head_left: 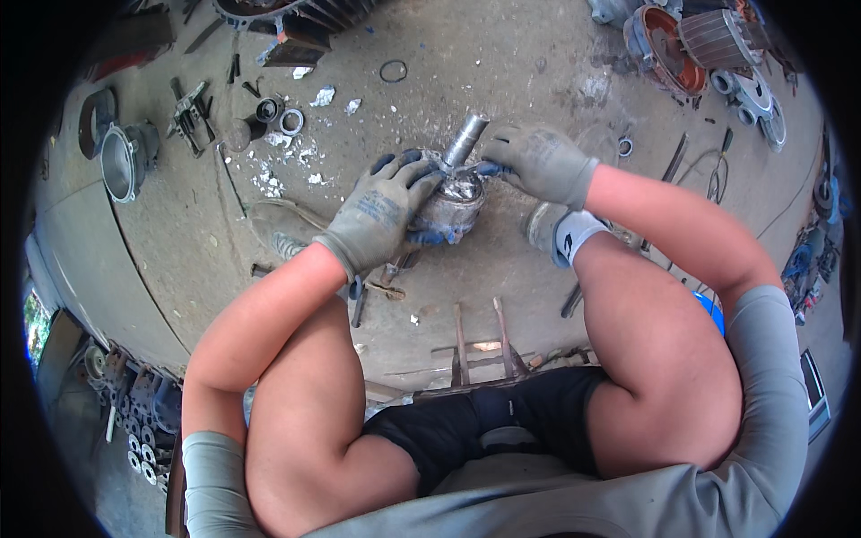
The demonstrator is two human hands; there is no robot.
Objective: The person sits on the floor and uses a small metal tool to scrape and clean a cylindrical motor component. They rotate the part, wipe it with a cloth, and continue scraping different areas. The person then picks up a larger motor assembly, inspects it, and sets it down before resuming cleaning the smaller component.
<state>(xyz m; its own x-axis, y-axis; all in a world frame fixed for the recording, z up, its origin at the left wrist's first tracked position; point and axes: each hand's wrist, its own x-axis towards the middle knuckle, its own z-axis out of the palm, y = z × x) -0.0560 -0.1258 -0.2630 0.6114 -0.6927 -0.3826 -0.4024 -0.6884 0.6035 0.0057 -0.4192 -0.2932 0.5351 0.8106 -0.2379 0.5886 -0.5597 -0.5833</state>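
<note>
Between my hands stands a shiny metal part with a round body and a smooth shaft that tilts up and away. Its body looks covered in clear, crinkled plastic wrapping. Wearing a grey glove with dark blue fingertips, my left hand is closed round the body's left side. My right hand, gloved the same way, has its fingertips pinched together at the wrapping near the shaft's base. The underside of the part is hidden.
A metal ring housing, a puller-like tool and a small ring lie at the left among white scraps. A motor housing stands far right. My shoe is close by the part.
</note>
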